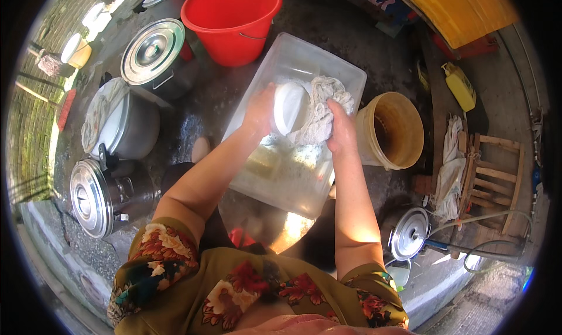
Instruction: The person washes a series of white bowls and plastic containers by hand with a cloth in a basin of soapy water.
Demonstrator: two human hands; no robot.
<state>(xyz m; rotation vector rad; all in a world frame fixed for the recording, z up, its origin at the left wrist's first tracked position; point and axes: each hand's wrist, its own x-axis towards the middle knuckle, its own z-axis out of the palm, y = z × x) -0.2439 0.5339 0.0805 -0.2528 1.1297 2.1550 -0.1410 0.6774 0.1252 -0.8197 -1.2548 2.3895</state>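
Over a translucent plastic tub (281,199) of soapy water, my left hand (262,111) grips the side of a white round container (287,108), perhaps a bowl or a small tub, tilted on its side. A wet, bunched white cloth (322,111) is in my right hand (341,126), pressed close against the container's right side. The cloth hides part of the container. Suds float on the water below my hands, and a pale shape that I cannot make out lies under the surface.
A red bucket (232,28) stands beyond the tub, and a cream bucket (373,133) close on its right. Several lidded metal pots, one a steel pot (151,56), line the left. Farther right are a yellow pump bottle (459,87), a wooden rack (496,172) and a hose (478,216).
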